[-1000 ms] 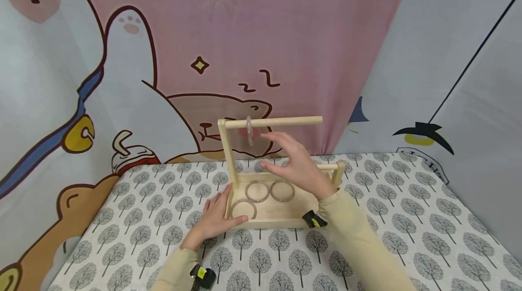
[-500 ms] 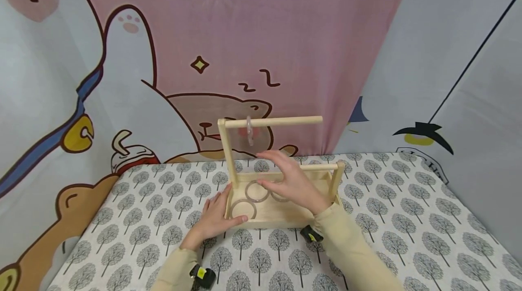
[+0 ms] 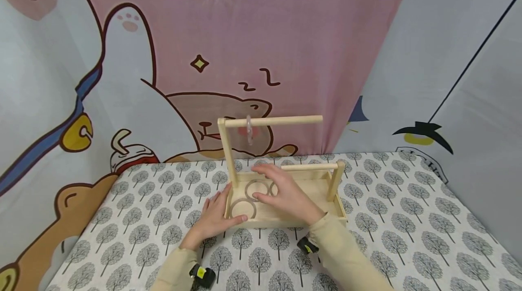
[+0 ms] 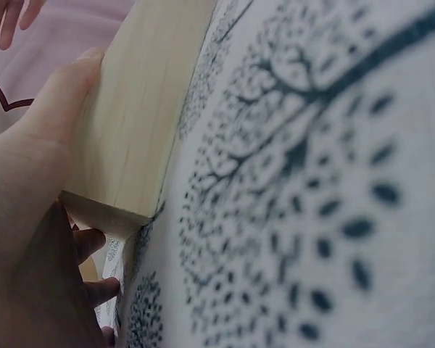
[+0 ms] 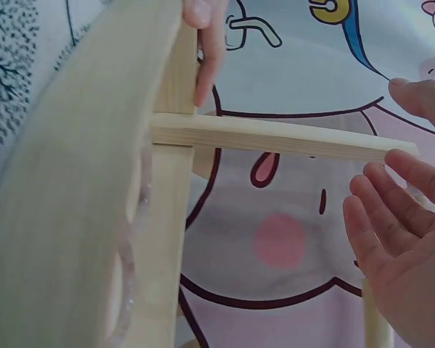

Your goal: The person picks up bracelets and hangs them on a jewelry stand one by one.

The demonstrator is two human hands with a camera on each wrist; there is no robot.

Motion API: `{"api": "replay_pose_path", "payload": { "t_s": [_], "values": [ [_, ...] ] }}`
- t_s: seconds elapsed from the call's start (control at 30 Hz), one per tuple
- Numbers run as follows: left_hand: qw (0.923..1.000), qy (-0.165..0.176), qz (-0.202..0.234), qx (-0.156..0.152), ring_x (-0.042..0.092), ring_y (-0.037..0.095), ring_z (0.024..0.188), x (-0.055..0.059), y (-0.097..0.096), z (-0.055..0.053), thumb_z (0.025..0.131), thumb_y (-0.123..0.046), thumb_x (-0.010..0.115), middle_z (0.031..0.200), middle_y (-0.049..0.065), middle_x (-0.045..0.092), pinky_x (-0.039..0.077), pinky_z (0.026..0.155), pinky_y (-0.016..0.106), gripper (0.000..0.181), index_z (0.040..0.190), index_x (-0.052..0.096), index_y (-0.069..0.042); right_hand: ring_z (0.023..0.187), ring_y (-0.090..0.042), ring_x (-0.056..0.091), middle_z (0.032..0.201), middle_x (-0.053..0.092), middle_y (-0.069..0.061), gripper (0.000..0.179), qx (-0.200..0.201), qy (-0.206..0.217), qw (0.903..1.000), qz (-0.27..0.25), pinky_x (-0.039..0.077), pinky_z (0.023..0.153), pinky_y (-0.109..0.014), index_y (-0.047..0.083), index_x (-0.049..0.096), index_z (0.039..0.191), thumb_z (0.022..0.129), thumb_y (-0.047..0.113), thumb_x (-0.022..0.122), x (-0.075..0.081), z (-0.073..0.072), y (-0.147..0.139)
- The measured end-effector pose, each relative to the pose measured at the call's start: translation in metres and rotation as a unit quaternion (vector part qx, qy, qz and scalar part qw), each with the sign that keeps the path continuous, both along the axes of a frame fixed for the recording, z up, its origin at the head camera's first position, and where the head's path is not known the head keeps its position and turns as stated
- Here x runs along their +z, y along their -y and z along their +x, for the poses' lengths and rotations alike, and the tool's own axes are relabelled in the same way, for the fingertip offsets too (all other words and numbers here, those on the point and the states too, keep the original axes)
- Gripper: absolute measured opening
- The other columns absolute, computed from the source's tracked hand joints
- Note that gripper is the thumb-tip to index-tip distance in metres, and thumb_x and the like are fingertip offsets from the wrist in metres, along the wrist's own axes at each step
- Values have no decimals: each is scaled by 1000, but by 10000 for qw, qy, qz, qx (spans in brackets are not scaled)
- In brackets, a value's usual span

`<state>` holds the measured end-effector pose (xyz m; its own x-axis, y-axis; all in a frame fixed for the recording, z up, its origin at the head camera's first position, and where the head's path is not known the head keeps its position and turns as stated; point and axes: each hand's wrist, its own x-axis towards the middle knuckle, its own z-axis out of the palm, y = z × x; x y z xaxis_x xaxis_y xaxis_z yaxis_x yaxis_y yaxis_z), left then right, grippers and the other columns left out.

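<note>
A wooden tray [image 3: 281, 223] carries a tall post at its left end with a long horizontal dowel [image 3: 289, 121]. One translucent ring [image 3: 250, 133] hangs on this dowel. Inside the tray lie a front-left ring [image 3: 255, 210], a back ring [image 3: 246, 191] and a third ring [image 3: 271, 188], partly hidden by the right hand. My left hand [image 3: 214, 218] grips the tray's front left corner; in the left wrist view its thumb rests over the wooden wall [image 4: 134, 116]. Above the rings hovers my right hand [image 3: 287, 196], thumb and fingers apart, holding nothing.
At the tray's right end stands a shorter post [image 3: 335, 182] with a lower dowel [image 3: 310, 167] pointing left. The tray sits on a tree-print tablecloth [image 3: 163, 218]. A cartoon-printed curtain [image 3: 310, 55] hangs behind the table.
My right hand has come down and slightly left, from beside the hanging ring to just over the rings in the tray. The left hand and the tray have stayed put.
</note>
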<state>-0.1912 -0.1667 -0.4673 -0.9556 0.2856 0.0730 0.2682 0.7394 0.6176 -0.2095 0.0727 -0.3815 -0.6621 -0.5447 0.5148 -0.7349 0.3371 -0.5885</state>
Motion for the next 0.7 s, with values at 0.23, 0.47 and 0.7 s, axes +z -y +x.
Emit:
{"api": "replay_pose_path", "payload": {
  "t_s": [0.23, 0.47, 0.7],
  "values": [
    [10000, -30, -3, 2, 19, 49, 138, -1, 0, 0, 82, -56, 68, 154, 21, 26, 2, 108, 67, 106, 154, 12, -2, 119, -24, 52, 134, 54, -8, 62, -96, 356, 9992, 149, 44, 99, -44, 7, 53, 135, 79, 12, 79, -15, 1, 1],
    [10000, 18, -26, -1, 19, 48, 139, -2, 0, 0, 83, -55, 67, 154, 21, 27, 3, 108, 67, 105, 155, 11, -3, 113, -21, 54, 130, 56, -3, 63, -215, 772, 9968, 67, 48, 93, -46, 10, 53, 136, 79, 10, 79, -25, 0, -2],
    [10000, 67, 16, 1, 18, 47, 139, 0, 1, 0, 83, -56, 68, 154, 22, 25, 2, 108, 66, 106, 155, 11, -4, 117, -27, 54, 134, 54, -7, 65, -379, 983, 9944, 35, 46, 97, -46, 7, 50, 138, 80, 12, 78, -37, -5, -7]
  ]
}}
